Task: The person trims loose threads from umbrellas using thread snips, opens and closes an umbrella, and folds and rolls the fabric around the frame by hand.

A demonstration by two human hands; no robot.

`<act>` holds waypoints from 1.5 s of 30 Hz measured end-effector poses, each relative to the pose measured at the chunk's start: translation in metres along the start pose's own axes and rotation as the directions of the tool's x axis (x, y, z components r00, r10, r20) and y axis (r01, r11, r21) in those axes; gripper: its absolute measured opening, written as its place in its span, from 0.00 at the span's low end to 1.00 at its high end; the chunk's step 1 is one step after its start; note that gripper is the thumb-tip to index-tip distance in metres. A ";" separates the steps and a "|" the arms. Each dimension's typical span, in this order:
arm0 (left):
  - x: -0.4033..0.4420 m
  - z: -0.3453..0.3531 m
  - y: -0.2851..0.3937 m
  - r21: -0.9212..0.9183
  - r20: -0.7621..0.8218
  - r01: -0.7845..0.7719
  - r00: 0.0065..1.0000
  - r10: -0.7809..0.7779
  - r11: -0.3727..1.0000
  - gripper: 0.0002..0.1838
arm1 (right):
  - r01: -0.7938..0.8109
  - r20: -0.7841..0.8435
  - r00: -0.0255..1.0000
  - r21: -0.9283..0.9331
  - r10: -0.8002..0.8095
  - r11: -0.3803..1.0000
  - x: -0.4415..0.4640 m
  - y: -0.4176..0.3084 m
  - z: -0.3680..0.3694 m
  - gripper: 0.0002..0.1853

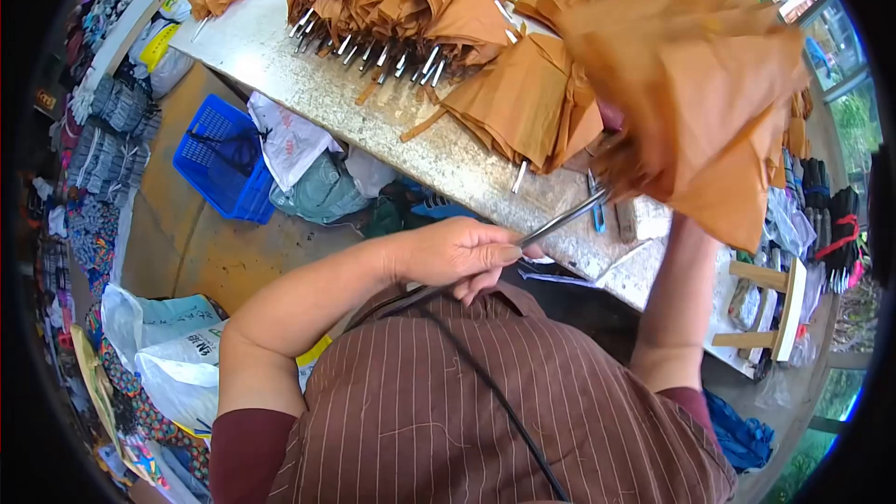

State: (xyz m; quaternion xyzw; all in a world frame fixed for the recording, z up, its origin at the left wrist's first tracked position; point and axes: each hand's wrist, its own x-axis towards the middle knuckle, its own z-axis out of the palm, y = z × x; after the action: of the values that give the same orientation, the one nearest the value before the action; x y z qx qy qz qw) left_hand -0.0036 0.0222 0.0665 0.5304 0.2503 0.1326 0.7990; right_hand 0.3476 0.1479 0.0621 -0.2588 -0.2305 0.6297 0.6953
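Observation:
My left hand (pixel 462 254) is in front of my apron, its fingers closed around the thin metal shaft (pixel 560 220) of an umbrella. The shaft runs up to the right into orange-brown umbrella fabric (pixel 714 103), partly spread and blurred at the top. Behind that fabric my right hand is hidden; only the forearm shows below it. Another folded orange-brown umbrella (pixel 523 98) lies on the worktable (pixel 327 112), beside the raised one. A bundle of similar umbrellas (pixel 401 0), tied with a white band, rests farther back, metal tips toward me.
Blue-handled pliers (pixel 595 203) lie near the table's front edge. A blue basket (pixel 224 159) and plastic bags (pixel 289 135) are on the floor at left. A wooden frame (pixel 789 308) stands at right, near more folded umbrellas (pixel 835 224). A dark cord (pixel 485 378) crosses my apron.

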 end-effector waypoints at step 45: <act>0.128 -0.061 0.014 -0.448 -0.567 -0.238 0.821 -0.068 0.862 0.07 | 0.223 0.341 0.910 -0.882 -0.237 -0.415 0.305 0.020 -0.080 0.27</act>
State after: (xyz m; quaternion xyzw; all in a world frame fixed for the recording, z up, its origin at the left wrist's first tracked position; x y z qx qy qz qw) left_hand 0.0718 0.1368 0.0269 0.2530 0.4071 0.3802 0.7910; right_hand 0.4150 0.4473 -0.0138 -0.6596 -0.6891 0.0040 0.3000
